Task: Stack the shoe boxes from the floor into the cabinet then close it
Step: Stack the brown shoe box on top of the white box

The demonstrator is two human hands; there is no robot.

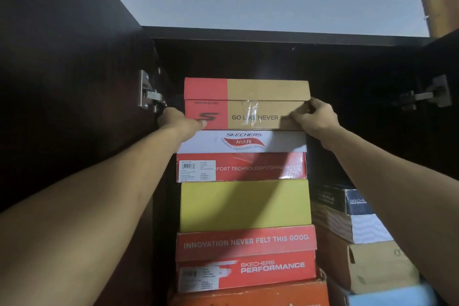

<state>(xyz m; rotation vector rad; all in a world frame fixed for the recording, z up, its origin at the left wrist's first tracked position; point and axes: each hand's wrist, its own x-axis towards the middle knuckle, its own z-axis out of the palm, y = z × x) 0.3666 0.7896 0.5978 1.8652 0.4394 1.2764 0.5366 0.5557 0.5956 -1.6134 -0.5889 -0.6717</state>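
A red-and-tan shoe box point(248, 102) sits on top of a tall stack inside the dark cabinet point(248, 35). My left hand point(178, 120) grips its left end, thumb on the red front face. My right hand point(314, 115) holds its right front corner, fingers curled over the lid edge. Under it lie a white ArchFit box point(244, 141), a red box point(260, 167), a yellow box point(244, 205) and a red Skechers Performance box point(248, 256). An orange box point(248, 297) is at the bottom edge of the view.
A second, lower stack stands to the right: a dark box point(342, 200), a white box point(360, 227), a tan box point(372, 266) and a light blue box point(390, 297). Both cabinet doors are swung open, with hinges at left point(149, 93) and right point(429, 94). The ceiling shows above.
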